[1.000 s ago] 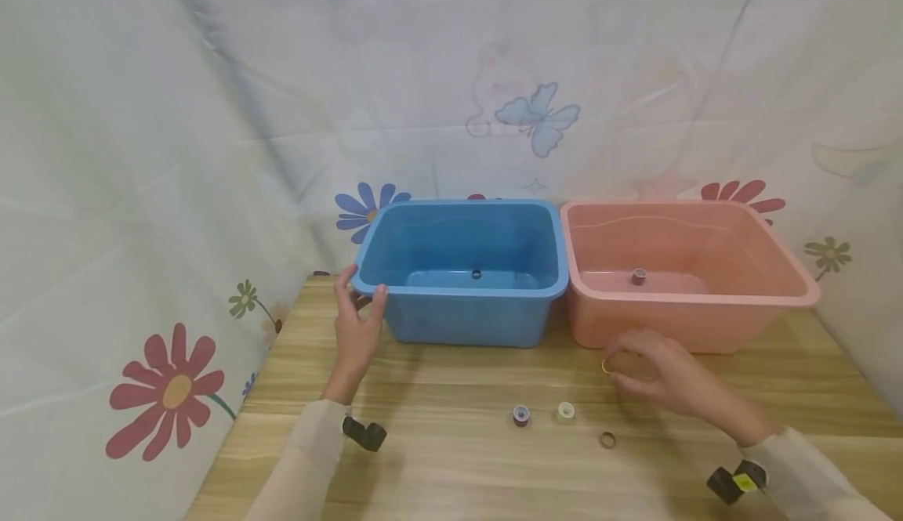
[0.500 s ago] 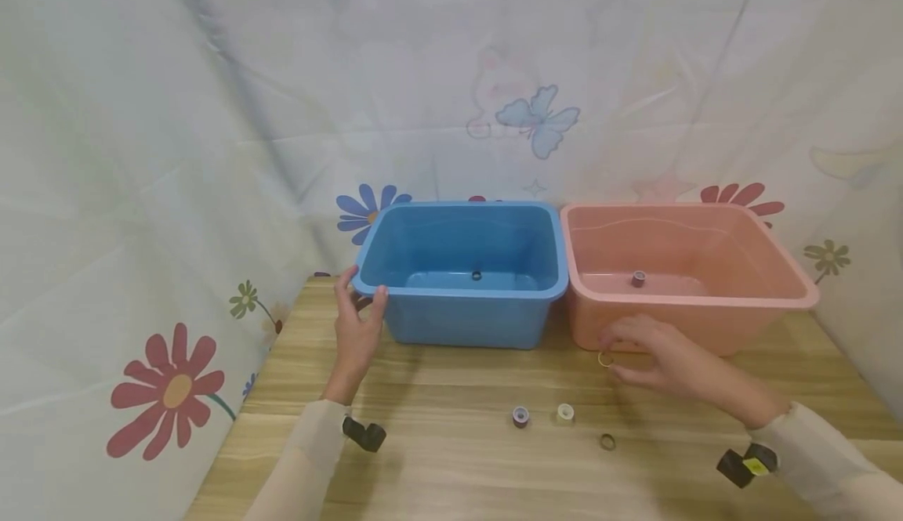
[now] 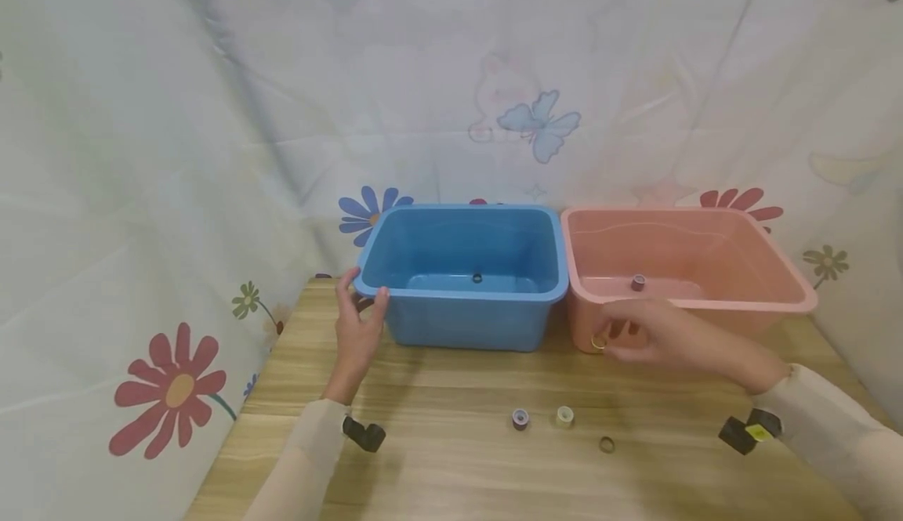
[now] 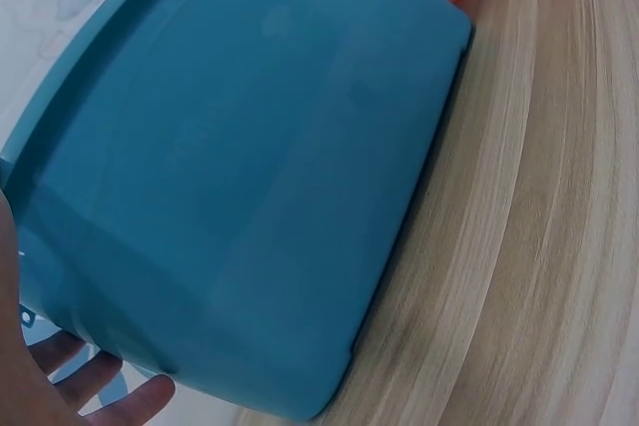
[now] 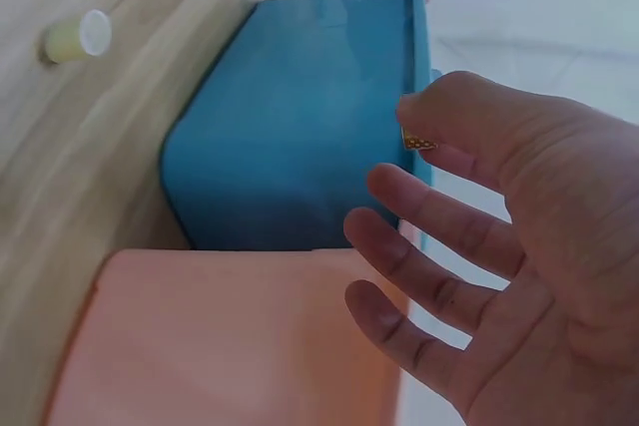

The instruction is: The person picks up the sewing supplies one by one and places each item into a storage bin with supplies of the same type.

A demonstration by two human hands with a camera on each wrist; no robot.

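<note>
My left hand (image 3: 358,339) holds the front left corner of a blue plastic bin (image 3: 466,321), thumb in front and fingers at the side under the rim. In the left wrist view its fingers (image 4: 90,381) curl by the bin wall. My right hand (image 3: 663,337) pinches a thin gold ring (image 3: 598,341) between thumb and index finger, in front of a pink bin (image 3: 765,305). The right wrist view shows the ring's patterned edge (image 5: 417,141), the other fingers spread. A dark ring (image 3: 476,278) lies inside the blue bin, a purple thread spool (image 3: 638,282) inside the pink one.
On the wooden table (image 3: 437,466) in front of the bins stand a dark purple spool (image 3: 520,419) and a pale yellow spool (image 3: 564,416). A dark ring (image 3: 607,445) lies nearer, to their right. A flower-patterned curtain (image 3: 423,74) hangs behind.
My right hand has risen from near the table toward the pink bin's front rim, carrying the gold ring. The left hand stays at the blue bin's corner.
</note>
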